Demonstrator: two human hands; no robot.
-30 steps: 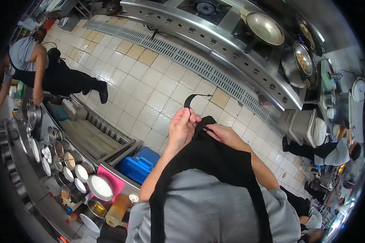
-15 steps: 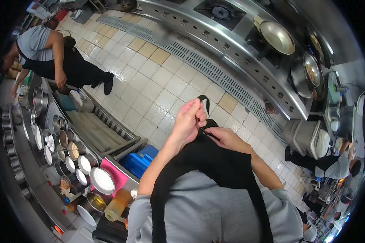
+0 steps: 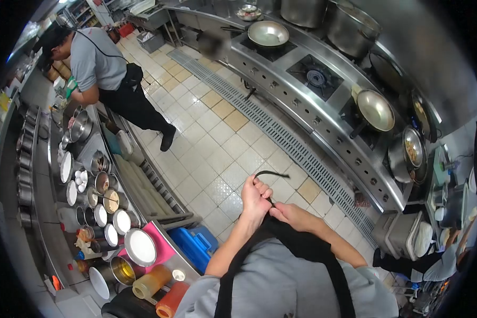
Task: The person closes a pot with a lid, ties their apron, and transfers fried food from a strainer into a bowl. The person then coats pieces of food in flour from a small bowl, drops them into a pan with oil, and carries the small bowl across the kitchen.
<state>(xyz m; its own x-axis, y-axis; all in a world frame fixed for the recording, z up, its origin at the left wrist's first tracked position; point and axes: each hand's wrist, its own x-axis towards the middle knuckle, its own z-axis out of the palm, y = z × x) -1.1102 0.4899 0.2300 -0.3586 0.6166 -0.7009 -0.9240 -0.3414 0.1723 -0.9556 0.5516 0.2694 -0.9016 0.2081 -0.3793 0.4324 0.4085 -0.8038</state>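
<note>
A black apron (image 3: 297, 238) hangs over the grey shirt on my chest. In front of it, my left hand (image 3: 255, 197) is closed in a fist round a black apron strap (image 3: 274, 173), whose loose end curves out past the fingers to the right. Close beside it, my right hand (image 3: 296, 217) pinches the same strap where it runs down toward the apron. Part of the strap is hidden inside the fingers.
A stove (image 3: 281, 87) with pans (image 3: 375, 110) runs along the right, a floor drain (image 3: 259, 122) before it. On the left, a counter carries several bowls (image 3: 141, 247) and sauce bottles (image 3: 152, 281). A co-worker (image 3: 103, 69) stands beyond it; another person (image 3: 442, 265) is at far right.
My view has tilted up, showing more stove. The strap's loose end now shows beyond my left fist. The co-worker on the left has straightened up somewhat, hands now at the counter.
</note>
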